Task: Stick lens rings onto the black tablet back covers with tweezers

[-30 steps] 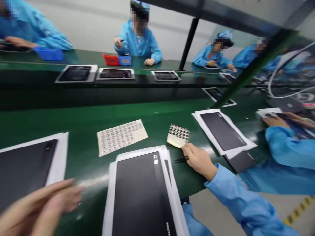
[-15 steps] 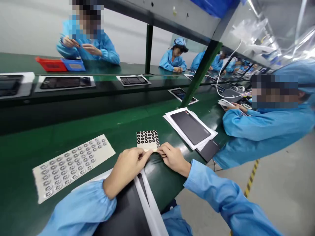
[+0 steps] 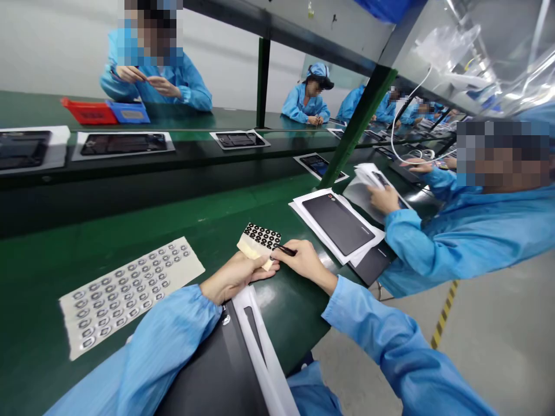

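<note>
My left hand (image 3: 236, 275) pinches the near edge of a small sheet of black ring stickers (image 3: 260, 240) and lifts it off the green belt (image 3: 208, 214). My right hand (image 3: 303, 263) is closed on dark tweezers (image 3: 284, 249), whose tip touches the sheet's right edge. Under my left forearm lies a black panel on white paper (image 3: 243, 358). A larger sheet of pale ring stickers (image 3: 130, 289) lies on the belt to the left.
Another black panel on white paper (image 3: 338, 222) lies to the right, beside a co-worker in blue (image 3: 468, 237) who handles papers. A raised dark conveyor (image 3: 130, 167) carries trays behind. More workers sit beyond it, with red and blue bins (image 3: 106, 111).
My left hand came in from the lower left and took the small sticker sheet, now tilted up. My right hand brought the tweezers to it. The view swung right.
</note>
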Action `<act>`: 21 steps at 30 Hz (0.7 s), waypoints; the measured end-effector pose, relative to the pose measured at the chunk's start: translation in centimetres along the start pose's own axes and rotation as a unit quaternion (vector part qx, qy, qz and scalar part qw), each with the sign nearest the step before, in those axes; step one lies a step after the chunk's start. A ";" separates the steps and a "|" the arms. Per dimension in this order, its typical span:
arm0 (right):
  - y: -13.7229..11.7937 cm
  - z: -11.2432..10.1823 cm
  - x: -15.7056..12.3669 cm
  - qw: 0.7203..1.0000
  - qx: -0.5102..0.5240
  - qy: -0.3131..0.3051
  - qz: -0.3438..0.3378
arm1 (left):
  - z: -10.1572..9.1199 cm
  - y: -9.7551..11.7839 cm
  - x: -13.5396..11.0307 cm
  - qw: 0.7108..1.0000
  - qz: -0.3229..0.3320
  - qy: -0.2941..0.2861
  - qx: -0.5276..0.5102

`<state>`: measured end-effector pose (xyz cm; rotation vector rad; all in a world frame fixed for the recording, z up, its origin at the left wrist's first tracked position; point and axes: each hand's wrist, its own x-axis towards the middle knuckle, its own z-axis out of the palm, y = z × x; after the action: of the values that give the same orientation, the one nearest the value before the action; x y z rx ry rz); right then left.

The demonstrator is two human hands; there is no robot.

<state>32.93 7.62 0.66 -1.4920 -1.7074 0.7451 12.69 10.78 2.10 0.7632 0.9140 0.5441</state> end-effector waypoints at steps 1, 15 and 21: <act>0.2 0.0 0.2 1.000 0.003 -0.009 0.011 | -0.1 -0.1 0.0 1.000 -0.001 -0.003 0.006; -5.3 0.8 -4.0 0.988 -0.008 0.058 -0.146 | -1.1 2.3 -2.9 0.979 0.058 -0.004 0.194; -7.0 5.1 -7.5 0.924 -0.177 -0.059 -0.335 | -5.2 -1.0 -14.1 0.717 0.244 0.188 0.625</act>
<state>25.21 -0.71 2.39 -0.9621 -2.3470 0.1636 1.16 2.03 6.29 2.2483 1.4636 0.4918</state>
